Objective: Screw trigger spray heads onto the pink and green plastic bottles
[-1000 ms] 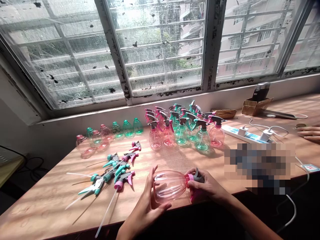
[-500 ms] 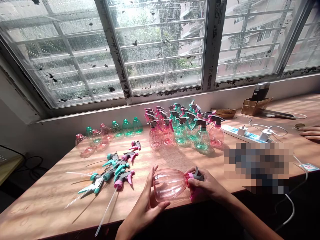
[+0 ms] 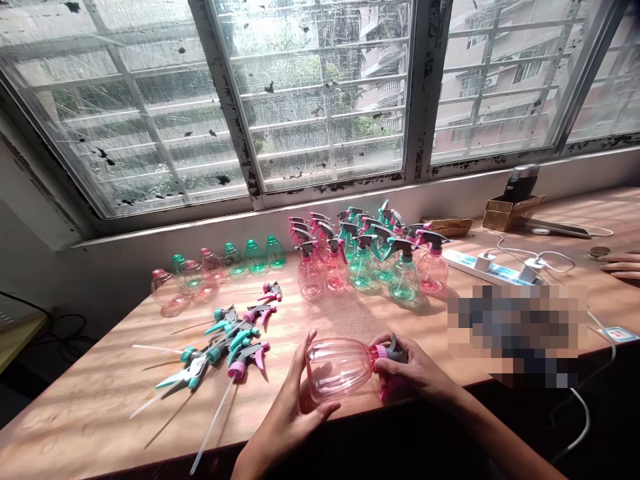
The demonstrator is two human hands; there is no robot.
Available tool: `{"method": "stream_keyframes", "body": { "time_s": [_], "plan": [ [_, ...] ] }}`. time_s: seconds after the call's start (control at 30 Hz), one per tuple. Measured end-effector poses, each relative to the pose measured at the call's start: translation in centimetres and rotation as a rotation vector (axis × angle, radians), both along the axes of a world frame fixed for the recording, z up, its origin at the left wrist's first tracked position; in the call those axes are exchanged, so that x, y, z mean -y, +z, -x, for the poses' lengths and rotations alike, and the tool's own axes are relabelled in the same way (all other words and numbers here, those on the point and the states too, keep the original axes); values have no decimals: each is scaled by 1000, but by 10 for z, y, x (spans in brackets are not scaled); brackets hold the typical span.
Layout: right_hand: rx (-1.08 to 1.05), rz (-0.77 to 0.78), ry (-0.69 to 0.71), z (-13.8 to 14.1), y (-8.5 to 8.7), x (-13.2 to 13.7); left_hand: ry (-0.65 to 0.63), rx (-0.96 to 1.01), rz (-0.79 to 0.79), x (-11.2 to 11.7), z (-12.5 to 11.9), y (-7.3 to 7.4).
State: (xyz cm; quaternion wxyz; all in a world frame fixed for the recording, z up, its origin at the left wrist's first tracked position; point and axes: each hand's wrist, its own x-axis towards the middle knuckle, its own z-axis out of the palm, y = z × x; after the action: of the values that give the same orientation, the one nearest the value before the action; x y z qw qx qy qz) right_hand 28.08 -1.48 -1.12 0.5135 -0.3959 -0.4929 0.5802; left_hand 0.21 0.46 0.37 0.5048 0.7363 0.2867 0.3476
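Observation:
A clear pink spray bottle lies on its side in the air at the table's front edge, its base to the left. My left hand cups the base, thumb below and fingers behind. At the neck, my right hand is closed around the pink collar of the grey and pink trigger sprayer. The sprayer sits on the bottle's mouth; part of its trigger is hidden by my fingers. Left of my hands lie several loose trigger sprayers, teal and pink, with thin dip tubes.
Several open bottles without sprayers stand at the back left. Bottles with sprayers crowd the back middle. A power strip with chargers and cables lies to the right, near a cardboard box. Another person's hand rests at the far right.
Almost nothing differs. Both hands keep their hold on the bottle, and the right fingers at the collar have shifted only very slightly.

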Motion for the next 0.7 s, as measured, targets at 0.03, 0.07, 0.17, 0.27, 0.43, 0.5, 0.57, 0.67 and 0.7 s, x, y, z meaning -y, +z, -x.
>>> {"method": "stream_keyframes", "body": {
  "time_s": [0.03, 0.07, 0.17, 0.27, 0.43, 0.5, 0.57, 0.67, 0.7],
  "plan": [
    [7, -3, -5, 0, 0, 0, -4, 12, 21, 0, 0, 0],
    [13, -6, -11, 0, 1, 0, 1, 20, 27, 1, 0, 1],
    [26, -13, -15, 1, 2, 0, 62, -26, -88, 2, -1, 1],
    [3, -8, 3, 2, 3, 0, 118, -86, -228, 2, -3, 0],
    [24, -4, 12, 1, 1, -1, 135, -117, -289, 1, -2, -1],
    [54, -10, 13, -1, 1, -1, 124, -150, -314, 1, 0, -1],
    [61, -15, 11, -1, 2, 0, 116, -161, -305, 1, 1, 1],
    [51, -15, 10, 0, 5, 1, 139, -147, -284, 1, 0, 4],
    [44, -13, 9, 1, 6, 1, 148, -145, -296, 1, 0, 4]
  ]
}}
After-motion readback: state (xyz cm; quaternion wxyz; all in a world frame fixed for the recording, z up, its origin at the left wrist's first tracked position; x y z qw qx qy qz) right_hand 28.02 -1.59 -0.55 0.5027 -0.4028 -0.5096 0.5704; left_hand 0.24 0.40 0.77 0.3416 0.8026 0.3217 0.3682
